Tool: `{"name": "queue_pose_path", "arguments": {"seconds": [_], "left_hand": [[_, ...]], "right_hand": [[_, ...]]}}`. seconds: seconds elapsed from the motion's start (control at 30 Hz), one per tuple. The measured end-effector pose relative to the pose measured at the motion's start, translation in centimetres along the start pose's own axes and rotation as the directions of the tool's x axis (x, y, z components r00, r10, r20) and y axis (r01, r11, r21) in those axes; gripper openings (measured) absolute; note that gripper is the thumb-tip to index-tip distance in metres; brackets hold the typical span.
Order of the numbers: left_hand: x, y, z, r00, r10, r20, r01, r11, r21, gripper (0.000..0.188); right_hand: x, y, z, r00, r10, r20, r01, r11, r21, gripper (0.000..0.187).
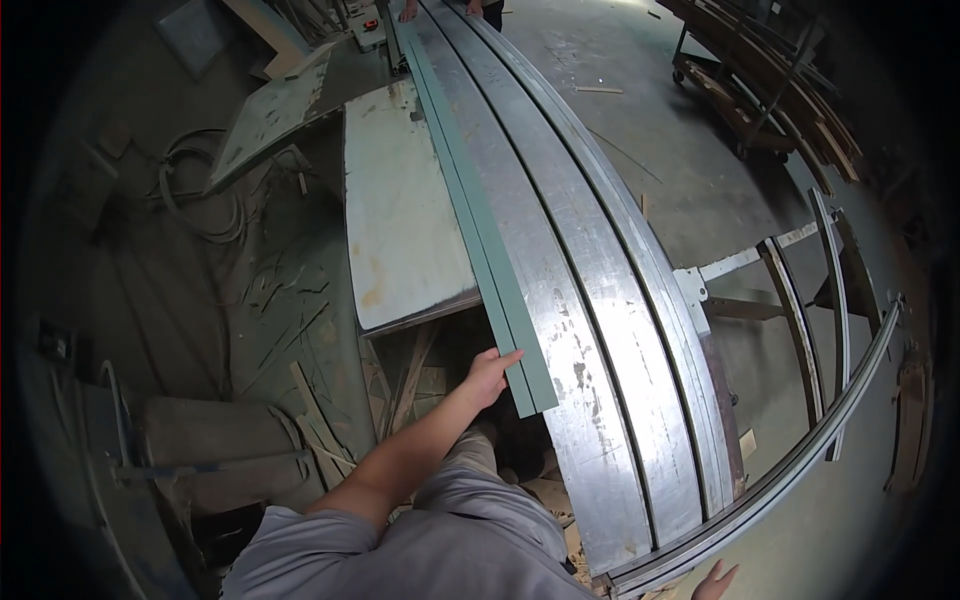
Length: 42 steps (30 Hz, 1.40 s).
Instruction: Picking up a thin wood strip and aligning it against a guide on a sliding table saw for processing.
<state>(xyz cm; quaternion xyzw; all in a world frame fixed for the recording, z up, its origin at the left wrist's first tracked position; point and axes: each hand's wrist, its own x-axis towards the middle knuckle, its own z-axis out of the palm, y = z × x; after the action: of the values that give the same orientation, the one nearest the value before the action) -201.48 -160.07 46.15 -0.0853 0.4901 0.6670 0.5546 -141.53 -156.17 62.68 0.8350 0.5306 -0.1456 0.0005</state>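
Two long green strips [486,250] lie side by side along a silver metal machine table [560,340], a thin dark line running between them. Near their close end, my left hand [489,376] grips the left strip's outer edge, a finger laid over the top face. What its other fingers do underneath is hidden. My right hand [715,582] is at the lower edge of the picture, beside the metal fence rail [790,485]. Its fingers are apart and nothing is in them.
Left of the strips is a pale machine tabletop [400,210]. At the far end a co-worker's hand [408,12] is by the strips. Offcuts [310,400] and a coiled hose [205,190] lie at left. A loaded cart [745,100] stands far right, a metal frame [800,300] nearer.
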Motion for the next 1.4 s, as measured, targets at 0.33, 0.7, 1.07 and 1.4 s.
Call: {"name": "queue_pose_path", "arguments": {"seconds": [0.33,0.7,1.07,1.4], "left_hand": [[-4.6,-5.0,0.7,1.0,-0.026,0.017,0.026,0.999,0.042,0.025],[-10.2,-13.0,1.6,0.998,-0.049,0.035,0.047,0.998,0.047,0.024],[-16.0,-19.6,2.6,1.0,-0.001,-0.021,0.004,0.991,0.135,0.024],[-21.5,-25.3,3.7,1.0,-0.002,-0.028,0.007,0.985,0.172,0.026]], "right_hand": [[-1.2,5.8,11.3,0.923,-0.1,0.371,-0.345,0.207,0.916,0.062],[-1.5,5.6,15.9,0.969,-0.167,0.184,-0.101,0.409,0.907,0.06],[-2.1,2.9,14.9,0.935,-0.328,0.135,0.029,0.451,0.892,0.055],[-0.6,4.7,16.3,0.904,-0.422,0.065,0.151,0.458,0.876,0.063]]}}
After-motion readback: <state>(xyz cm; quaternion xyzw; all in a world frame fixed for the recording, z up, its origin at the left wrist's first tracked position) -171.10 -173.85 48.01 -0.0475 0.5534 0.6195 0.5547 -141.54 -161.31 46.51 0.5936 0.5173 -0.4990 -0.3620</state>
